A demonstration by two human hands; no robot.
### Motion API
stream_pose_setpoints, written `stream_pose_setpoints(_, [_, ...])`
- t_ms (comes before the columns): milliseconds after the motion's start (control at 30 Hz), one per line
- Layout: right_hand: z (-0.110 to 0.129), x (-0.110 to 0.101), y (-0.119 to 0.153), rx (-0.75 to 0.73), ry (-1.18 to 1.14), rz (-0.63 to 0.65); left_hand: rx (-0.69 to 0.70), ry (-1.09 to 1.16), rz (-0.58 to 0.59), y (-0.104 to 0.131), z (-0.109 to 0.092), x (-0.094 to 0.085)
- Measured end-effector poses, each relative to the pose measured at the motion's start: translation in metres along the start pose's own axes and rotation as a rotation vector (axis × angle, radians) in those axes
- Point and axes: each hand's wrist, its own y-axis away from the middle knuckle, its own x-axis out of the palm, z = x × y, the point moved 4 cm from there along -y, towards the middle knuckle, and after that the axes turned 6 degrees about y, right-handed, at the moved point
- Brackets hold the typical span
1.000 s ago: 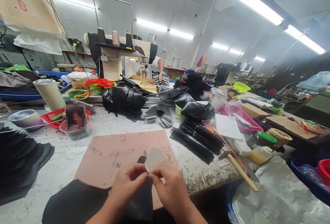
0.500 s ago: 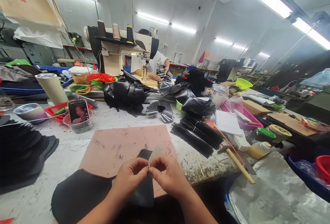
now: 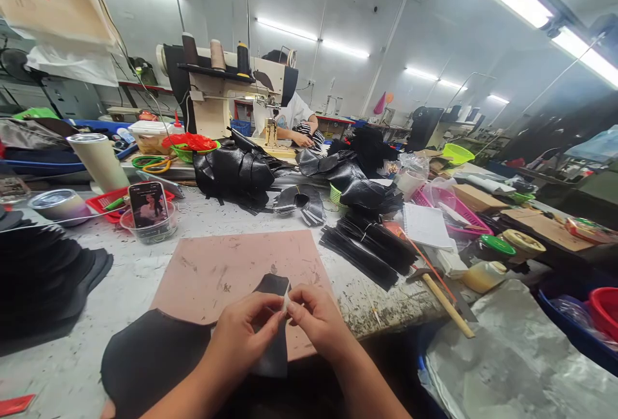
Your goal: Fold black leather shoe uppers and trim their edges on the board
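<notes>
Left hand (image 3: pixel 244 335) and right hand (image 3: pixel 316 319) meet fingertip to fingertip at the near edge of the workbench (image 3: pixel 120 277). Between them both pinch a small whitish slip (image 3: pixel 286 300), seen almost edge-on; only a thin sliver shows between the thumbs and forefingers. Each hand is closed on that slip, with the remaining fingers curled in.

Directly under and just beyond the hands lies a black leather piece (image 3: pixel 275 319), resting partly on a pink cutting mat (image 3: pixel 226 271) that spreads ahead of the hands. A larger black leather panel (image 3: pixel 154 358) lies just left of the left forearm.

Ahead and to the right of the right hand lie bundled black strips (image 3: pixel 371 248), and further right a hammer (image 3: pixel 441 300) with a wooden handle. Ahead and to the left of the left hand, a phone (image 3: pixel 147 204) stands upright in a clear plastic tub (image 3: pixel 149 229). Well beyond the hands stands a sewing machine (image 3: pixel 232 94), where another person's hand (image 3: pixel 302 140) rests.
</notes>
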Motion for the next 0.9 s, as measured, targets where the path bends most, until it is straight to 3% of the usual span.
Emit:
stream_pose_setpoints(100, [0.002, 0.001, 0.001, -0.030, 0.021, 0.016, 0.000, -0.011, 0.026, -0.002, -0.002, -0.002])
stream_pose_setpoints(367, [0.011, 0.000, 0.003, -0.126, 0.048, -0.032, -0.204, 0.228, 0.096, -0.009, 0.002, -0.001])
stream_pose_setpoints(633, [0.016, 0.001, 0.003, -0.137, 0.102, -0.053, -0.208, 0.326, 0.130, -0.009, 0.007, 0.000])
stream_pose_setpoints(767, [0.011, 0.001, 0.005, -0.158, 0.058, -0.275, -0.257, 0.426, -0.071, -0.011, 0.011, 0.001])
stream_pose_setpoints(900, [-0.015, -0.007, 0.012, 0.008, -0.138, -0.488, -0.330, 0.587, -0.329, -0.020, 0.023, -0.011])
